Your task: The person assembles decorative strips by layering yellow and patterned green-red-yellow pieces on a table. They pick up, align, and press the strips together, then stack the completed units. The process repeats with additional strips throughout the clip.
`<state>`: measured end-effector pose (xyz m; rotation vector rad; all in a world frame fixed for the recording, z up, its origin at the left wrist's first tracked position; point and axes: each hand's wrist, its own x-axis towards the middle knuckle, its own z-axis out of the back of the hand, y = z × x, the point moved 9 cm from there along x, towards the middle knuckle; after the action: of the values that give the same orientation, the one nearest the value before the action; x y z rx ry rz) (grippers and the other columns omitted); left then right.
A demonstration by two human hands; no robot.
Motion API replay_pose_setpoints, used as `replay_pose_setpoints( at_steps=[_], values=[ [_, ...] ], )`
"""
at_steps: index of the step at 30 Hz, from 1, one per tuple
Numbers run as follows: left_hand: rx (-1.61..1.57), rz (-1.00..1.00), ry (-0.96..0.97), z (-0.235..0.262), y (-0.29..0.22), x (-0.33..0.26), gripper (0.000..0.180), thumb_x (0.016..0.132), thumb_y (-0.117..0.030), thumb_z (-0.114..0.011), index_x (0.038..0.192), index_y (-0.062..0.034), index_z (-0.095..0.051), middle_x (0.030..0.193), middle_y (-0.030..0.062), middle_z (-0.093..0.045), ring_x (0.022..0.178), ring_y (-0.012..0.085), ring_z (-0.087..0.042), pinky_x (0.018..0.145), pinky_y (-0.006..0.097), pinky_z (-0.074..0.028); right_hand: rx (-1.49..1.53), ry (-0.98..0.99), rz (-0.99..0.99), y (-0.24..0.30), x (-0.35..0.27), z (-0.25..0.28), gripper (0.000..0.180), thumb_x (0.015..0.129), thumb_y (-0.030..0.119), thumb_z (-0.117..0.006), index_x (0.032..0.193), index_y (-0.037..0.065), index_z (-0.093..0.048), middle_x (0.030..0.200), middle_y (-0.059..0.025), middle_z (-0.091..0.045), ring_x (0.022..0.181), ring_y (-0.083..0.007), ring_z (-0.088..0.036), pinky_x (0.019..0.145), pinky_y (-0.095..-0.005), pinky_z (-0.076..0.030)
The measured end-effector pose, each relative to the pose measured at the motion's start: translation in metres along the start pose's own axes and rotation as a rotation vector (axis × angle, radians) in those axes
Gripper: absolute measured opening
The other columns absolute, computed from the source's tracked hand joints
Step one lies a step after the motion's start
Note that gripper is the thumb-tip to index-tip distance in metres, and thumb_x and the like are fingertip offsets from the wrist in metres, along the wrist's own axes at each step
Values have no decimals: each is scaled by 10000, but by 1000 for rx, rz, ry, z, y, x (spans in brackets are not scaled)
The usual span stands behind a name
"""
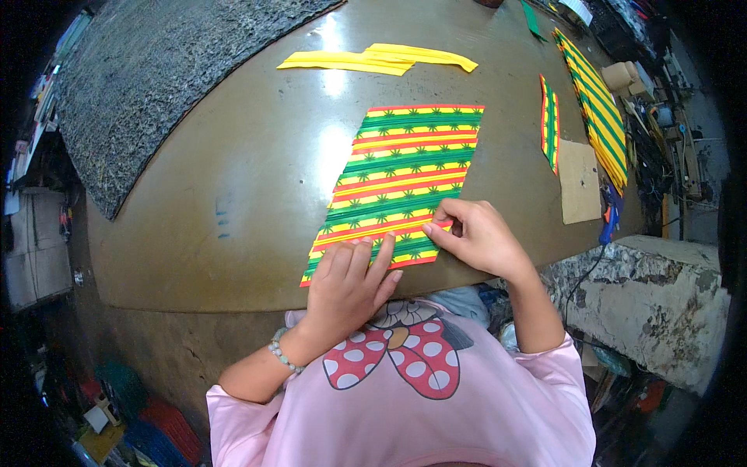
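Observation:
A slanted striped sheet (pixel 405 171) lies flat on the brown table in front of me. It has red, yellow and green bands with dark green leaf shapes; whether it is paper, plastic or cloth I cannot tell. My left hand (pixel 350 280) rests on its near left part, palm down with the fingers spread. At the sheet's right edge, near its lower corner, my right hand (pixel 482 237) has thumb and forefinger pinched together on the edge. The other fingers of that hand are curled in.
Two yellow strips (pixel 350 62) overlap beyond the sheet. To the right lie a narrow striped strip (pixel 550 124), a cardboard piece (pixel 580 183), a green-and-yellow striped bundle (pixel 595 109) and a blue corded tool (pixel 611 219). A rough dark slab (pixel 179 70) covers the far left.

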<state>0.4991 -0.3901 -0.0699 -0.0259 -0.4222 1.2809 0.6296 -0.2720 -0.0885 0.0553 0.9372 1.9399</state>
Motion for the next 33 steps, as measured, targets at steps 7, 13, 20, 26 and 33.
replay_pose_setpoints(
  at_steps=[7,13,20,26,33],
  values=[
    [-18,9,-2,3,2,3,502,880,-346,-695,1309,-101,-609,991,89,-538,875,248,-543,772,373,-472,-70,-30,6,5,-1,0,303,886,324,-675,849,26,-634,776,-212,-674,753,-413,-668,655,-506,-510],
    [-93,16,-31,1,-14,21,393,862,-265,-696,1171,-31,-633,953,108,-571,872,267,-577,785,375,-483,-280,-95,39,15,-5,0,317,887,351,-683,881,41,-619,783,-203,-689,754,-411,-675,664,-514,-531],
    [-135,-58,-73,-11,-22,29,383,856,-245,-682,1137,10,-628,1014,119,-597,955,260,-585,827,370,-497,71,-221,-22,-7,-23,16,270,890,267,-721,867,23,-608,658,-151,-642,611,-323,-660,572,-420,-505],
    [-155,-47,-103,-9,-19,28,390,839,-215,-700,1188,-51,-640,1069,106,-607,990,283,-581,860,400,-496,167,-204,-74,-19,-21,9,212,894,190,-704,842,7,-611,599,-118,-615,545,-274,-630,546,-387,-479],
    [-150,-29,-12,-20,-17,24,395,863,-235,-677,1209,-53,-626,1105,76,-592,992,248,-554,856,382,-475,8,-372,-115,-19,-32,25,309,841,239,-770,982,39,-580,639,-125,-625,602,-334,-649,570,-436,-510]
  ],
)
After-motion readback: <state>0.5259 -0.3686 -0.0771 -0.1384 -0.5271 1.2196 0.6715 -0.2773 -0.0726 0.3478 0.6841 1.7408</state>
